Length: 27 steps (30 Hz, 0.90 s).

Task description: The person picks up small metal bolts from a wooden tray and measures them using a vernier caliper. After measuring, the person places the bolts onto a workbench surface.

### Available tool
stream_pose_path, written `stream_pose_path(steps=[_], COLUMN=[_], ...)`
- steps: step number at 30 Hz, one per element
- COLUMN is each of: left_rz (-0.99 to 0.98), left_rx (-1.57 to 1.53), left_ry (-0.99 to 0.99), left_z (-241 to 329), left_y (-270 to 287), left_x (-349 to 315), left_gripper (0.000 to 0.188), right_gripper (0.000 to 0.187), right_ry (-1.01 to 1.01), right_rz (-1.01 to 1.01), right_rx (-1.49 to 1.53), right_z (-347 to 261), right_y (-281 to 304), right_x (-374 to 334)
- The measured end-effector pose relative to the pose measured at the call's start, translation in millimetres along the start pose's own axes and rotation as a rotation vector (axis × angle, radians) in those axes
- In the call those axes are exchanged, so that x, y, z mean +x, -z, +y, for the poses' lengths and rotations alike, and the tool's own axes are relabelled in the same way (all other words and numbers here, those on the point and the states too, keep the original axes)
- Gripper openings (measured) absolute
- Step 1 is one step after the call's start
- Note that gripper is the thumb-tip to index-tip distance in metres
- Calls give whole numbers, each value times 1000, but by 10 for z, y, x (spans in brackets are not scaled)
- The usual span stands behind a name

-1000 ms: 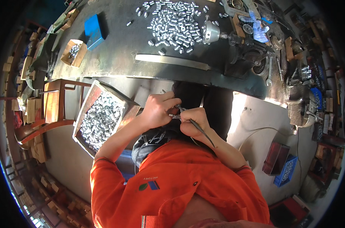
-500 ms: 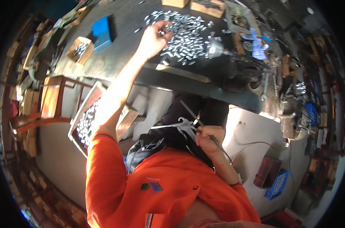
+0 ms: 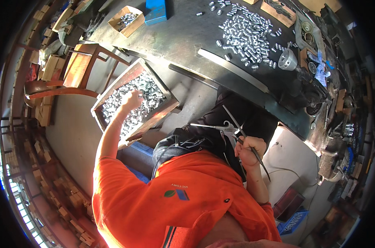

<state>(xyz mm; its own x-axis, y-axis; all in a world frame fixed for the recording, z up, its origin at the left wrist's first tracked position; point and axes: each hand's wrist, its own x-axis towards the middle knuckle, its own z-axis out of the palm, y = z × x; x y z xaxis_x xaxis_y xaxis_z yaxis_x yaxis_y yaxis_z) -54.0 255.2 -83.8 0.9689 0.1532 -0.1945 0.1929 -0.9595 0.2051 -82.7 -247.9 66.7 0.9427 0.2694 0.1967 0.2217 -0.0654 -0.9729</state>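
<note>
From where I stand, the left grip [image 3: 132,100] is down in a box [image 3: 159,117] of small metal pieces [image 3: 153,87]; its fingers are among them, but I can't tell whether they have closed on one. The box's walls rise on all sides of that grip, the near one just under the forearm. A chair [image 3: 76,71] crowds in to the left of it, close against the box. The right grip [image 3: 252,149], over the lap, is clenched round a dark rod [image 3: 232,116] that slants out past both sides of the fist. Calipers [image 3: 227,129] lie just left of that grip, over the thigh; whether a finger touches them I can't make out. Ahead of the right grip the bench [image 3: 183,35] edge cuts across, a steel strip [image 3: 233,70] lying along it, and beyond that sprawls a pile [image 3: 247,36] of like pieces. A chuck [image 3: 288,60] stands at the pile's right, with a cloth [image 3: 321,71] further right. Straight beyond the left grip, on the bench, sit a carton [image 3: 134,28] of bits and a blue box [image 3: 155,15]. On the floor, behind and right of the right grip, a maroon box [image 3: 288,201] stands beside a blue tray [image 3: 303,218].
</note>
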Motion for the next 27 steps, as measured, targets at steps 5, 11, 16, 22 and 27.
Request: stream_pose_path(steps=[5,11,16,22,27], left_rz=[-44,91,-46,-346,-347], left_rx=[21,-202,-891,-906,-848], left_ry=[150,-51,-140,-580,-796], left_z=[-111,799,2069,2888,3241], left_y=[-318,575,1230,1227,1343], left_x=[120,-15,-543,-550,-641], left_gripper=[39,23,23,23,20], right_gripper=[27,28,32,28,20], right_ry=[-4,-14,140,121,69], right_rz=[0,37,15,-78,-75], right_rx=[-12,-38,-192,13,-12], right_z=[11,-27,-239,-181,-208], right_y=[-5,-26,-129,-44,-7], right_x=[-21,-83,154,204,195])
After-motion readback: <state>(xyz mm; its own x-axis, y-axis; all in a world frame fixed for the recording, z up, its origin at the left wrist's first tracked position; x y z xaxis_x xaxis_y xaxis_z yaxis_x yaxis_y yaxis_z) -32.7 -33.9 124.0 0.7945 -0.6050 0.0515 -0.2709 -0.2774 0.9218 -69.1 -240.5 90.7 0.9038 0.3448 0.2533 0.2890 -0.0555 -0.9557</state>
